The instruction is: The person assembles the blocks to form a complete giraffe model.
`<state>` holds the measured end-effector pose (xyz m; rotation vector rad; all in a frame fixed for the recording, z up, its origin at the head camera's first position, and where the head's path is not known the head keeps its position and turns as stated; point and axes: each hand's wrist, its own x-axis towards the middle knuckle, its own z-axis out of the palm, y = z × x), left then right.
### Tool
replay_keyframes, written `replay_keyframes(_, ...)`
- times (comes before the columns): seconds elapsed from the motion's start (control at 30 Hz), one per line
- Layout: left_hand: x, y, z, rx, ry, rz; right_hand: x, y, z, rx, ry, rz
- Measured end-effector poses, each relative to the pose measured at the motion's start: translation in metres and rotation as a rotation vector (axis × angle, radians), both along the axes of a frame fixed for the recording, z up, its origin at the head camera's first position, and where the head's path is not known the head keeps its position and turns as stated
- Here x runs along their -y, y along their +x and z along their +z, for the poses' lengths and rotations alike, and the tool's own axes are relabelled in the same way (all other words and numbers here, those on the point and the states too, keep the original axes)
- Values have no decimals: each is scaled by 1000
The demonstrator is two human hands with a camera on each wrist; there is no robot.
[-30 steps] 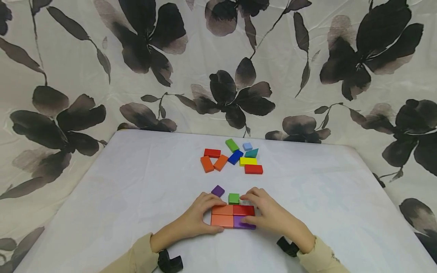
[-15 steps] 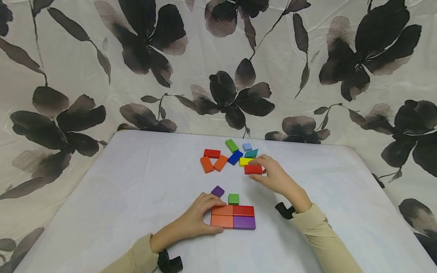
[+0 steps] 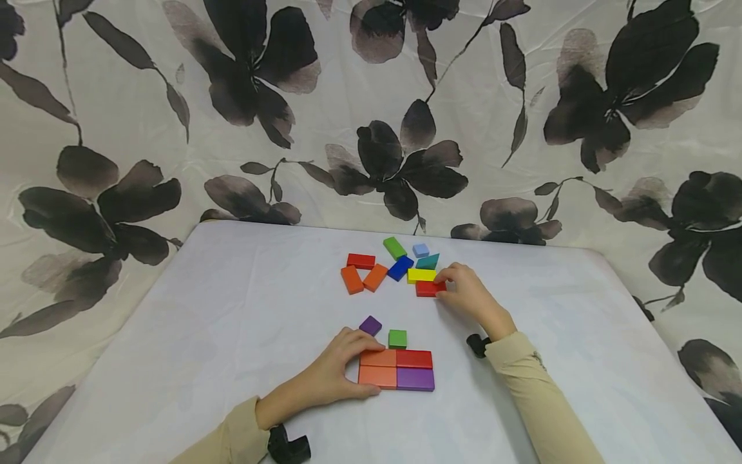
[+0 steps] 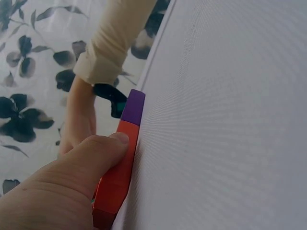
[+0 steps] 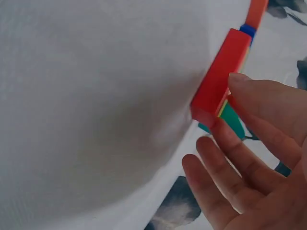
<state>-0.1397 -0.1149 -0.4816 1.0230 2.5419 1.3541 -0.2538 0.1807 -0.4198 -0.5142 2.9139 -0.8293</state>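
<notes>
My left hand point(image 3: 336, 367) spans the left end of a flat block of wooden pieces, thumb on its near side and fingers at its far side. Two orange blocks point(image 3: 377, 377) sit in its grip, with a red block point(image 3: 414, 359) and a purple block point(image 3: 415, 379) joined on the right. In the left wrist view the thumb presses the orange block point(image 4: 117, 167). Farther back, my right hand point(image 3: 469, 293) pinches the right end of another red block point(image 3: 428, 289) between thumb and fingers. The right wrist view shows this red block point(image 5: 220, 76) close up, the other fingers spread loosely.
A green block point(image 3: 397, 339) and a purple block point(image 3: 370, 325) lie just behind the assembled pieces. Beside the far red block are a yellow block point(image 3: 420, 276), a teal piece point(image 3: 428, 261), a blue block point(image 3: 400, 268) and several others. Floral cloth point(image 3: 324, 116) hangs behind the white table point(image 3: 232, 290).
My right hand has left the assembled pieces, moved to the far red block and now pinches its right end. The left hand stays where it was.
</notes>
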Motion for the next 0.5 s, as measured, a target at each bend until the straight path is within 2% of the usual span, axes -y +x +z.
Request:
replay_keyframes(0.27,-1,0,-1,3,-7,-2,-5,-2,-7,-10,31,-15)
replay_keyframes(0.5,0,0,1,-4,-9,0,-15,13,-1,29,98,-27)
